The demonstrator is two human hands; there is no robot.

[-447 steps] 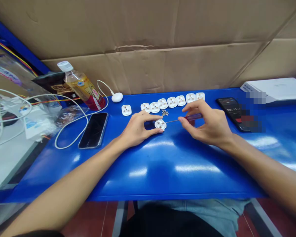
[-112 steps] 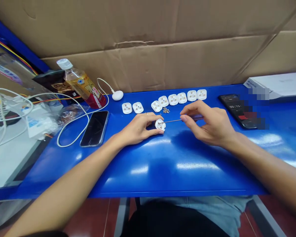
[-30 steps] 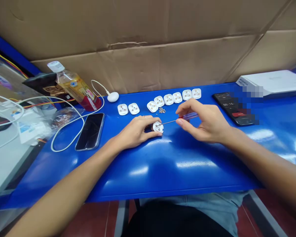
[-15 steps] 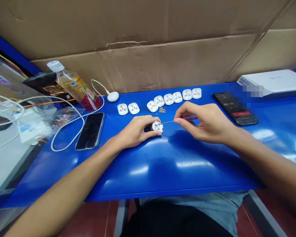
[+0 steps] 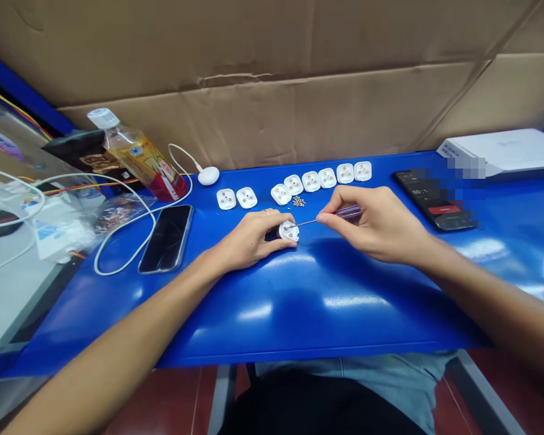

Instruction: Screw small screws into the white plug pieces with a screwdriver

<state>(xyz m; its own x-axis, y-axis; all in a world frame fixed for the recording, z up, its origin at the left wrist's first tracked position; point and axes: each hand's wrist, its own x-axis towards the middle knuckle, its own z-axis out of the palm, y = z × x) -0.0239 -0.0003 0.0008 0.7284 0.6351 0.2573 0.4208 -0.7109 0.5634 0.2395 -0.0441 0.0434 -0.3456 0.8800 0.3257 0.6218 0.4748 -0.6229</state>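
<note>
Between thumb and fingers, my left hand point(image 5: 254, 239) grips a small white plastic part point(image 5: 290, 234) with metal fittings in its face, tilted toward the right. My right hand point(image 5: 369, 223) is closed around a screwdriver point(image 5: 348, 212) with a dark purplish handle. Its thin shaft points left, and the tip meets the face of the white part. Just behind lies a small pile of screws point(image 5: 298, 201). Several similar white pieces with metal fittings, among them a white piece point(image 5: 226, 199) at the left and a white piece point(image 5: 362, 171) at the right, sit along the back of the blue table point(image 5: 263, 314).
To the left are a phone point(image 5: 167, 239), a white cable point(image 5: 100, 254), a round white device point(image 5: 208, 176) and a leaning drink bottle point(image 5: 140, 157). On the right lie another phone point(image 5: 435, 199) and a white box point(image 5: 503, 148). Cardboard point(image 5: 272, 121) stands behind the table.
My right hand and the screwdriver have shifted very slightly left, and more of the handle shows. The left hand still holds the white part in nearly the same spot.
</note>
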